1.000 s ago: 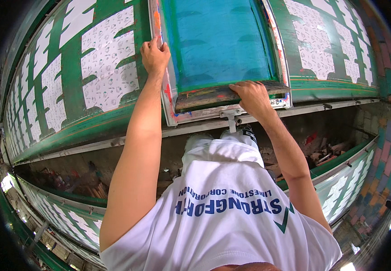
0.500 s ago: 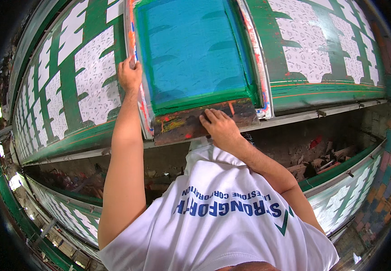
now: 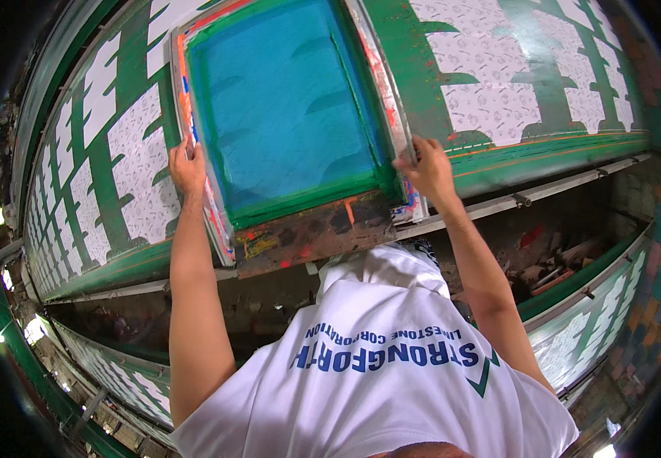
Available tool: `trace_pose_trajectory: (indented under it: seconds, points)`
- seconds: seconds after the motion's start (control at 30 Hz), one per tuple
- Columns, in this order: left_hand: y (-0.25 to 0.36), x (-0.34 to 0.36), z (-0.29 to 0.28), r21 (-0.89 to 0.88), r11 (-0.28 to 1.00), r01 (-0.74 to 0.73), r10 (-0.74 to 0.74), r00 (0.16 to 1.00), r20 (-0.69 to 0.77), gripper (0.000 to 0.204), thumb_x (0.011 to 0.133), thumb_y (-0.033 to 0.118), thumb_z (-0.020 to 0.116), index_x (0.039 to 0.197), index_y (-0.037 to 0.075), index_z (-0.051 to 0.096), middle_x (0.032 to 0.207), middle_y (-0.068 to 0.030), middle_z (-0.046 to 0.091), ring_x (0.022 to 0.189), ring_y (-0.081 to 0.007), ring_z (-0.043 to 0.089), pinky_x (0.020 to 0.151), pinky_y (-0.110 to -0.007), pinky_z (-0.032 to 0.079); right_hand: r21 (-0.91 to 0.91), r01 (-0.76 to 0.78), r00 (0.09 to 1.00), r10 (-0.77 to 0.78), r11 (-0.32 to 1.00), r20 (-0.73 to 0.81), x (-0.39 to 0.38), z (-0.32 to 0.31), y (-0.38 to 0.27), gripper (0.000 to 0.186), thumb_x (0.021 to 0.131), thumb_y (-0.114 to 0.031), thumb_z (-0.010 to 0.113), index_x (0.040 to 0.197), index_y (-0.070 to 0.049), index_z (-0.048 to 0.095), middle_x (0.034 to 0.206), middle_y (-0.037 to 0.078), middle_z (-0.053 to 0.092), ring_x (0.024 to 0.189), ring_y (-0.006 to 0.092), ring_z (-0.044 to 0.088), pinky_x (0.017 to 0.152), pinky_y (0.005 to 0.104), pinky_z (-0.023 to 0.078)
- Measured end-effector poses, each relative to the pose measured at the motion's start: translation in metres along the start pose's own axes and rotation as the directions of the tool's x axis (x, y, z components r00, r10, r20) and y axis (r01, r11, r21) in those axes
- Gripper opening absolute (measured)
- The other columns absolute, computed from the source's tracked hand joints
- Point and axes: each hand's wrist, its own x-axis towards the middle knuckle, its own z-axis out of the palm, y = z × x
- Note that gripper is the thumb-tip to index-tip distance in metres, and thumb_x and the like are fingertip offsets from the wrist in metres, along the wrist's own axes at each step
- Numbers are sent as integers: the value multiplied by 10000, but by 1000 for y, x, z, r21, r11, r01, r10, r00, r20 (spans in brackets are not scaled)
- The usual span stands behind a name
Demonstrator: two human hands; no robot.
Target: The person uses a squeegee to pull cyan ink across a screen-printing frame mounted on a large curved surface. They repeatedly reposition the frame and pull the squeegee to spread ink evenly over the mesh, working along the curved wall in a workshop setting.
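Green surface [image 3: 399, 46] fills the bg, bent by the lens, w/ white patterned sheets [image 3: 491, 91] in rows on both sides of the frame [image 3: 382, 91]. Metal rail [image 3: 491, 208] follows its near edge; past that, a dark gap w/ debris [image 3: 567, 256], & coloured brickwork [image 3: 639, 324] far R.

Frame lies skewed on the surface, near end by the rail. Blue mesh [image 3: 284, 114] w/ green border fills it; its sides have orange, red & blue paint marks. Paint-stained board [image 3: 311, 237] lies across the near end, overhanging the edge, no hand on it.

L hand [image 3: 187, 169] is clamped on the frame's L side; R hand [image 3: 428, 169] grips the R side, fingers curled, thumb inward. Undersides hidden, can't tell how deep either grip goes.

To do it well, IMO: share the load evenly btwn the 2 hands so the frame doesn't twist; keep thumbs off the mesh; avoid dragging over sheets (poss. smears); watch the board, a tilt might slide it off.
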Motion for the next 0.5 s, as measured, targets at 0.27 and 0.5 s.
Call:
trace_pose_trajectory:
  seconds: [0.27, 0.5]
  points:
    - [-11, -5, 3, -58, 998, 17, -15, 999, 36, 398, 957, 247, 783, 1322, 95, 743, 1109, -123, 699, 1034, -302, 695, 925, -418, 554, -19, -99, 994, 98, 995, -48, -2, -9, -23, 663, 693, -214, 842, 1291, 18, 677, 1171, 194, 657, 1064, 406, 676, 931, 464, 567]
    - [-9, 13, 4, -31, 998, -60, 62, 996, 63, 429, 966, 276, 774, 1323, 42, 741, 1104, -145, 705, 1051, -319, 697, 918, -427, 564, 68, 79, 991, -71, 995, -113, -4, -52, -35, 662, 689, -239, 836, 1267, 34, 661, 1102, 193, 632, 1043, 393, 670, 895, 466, 582]
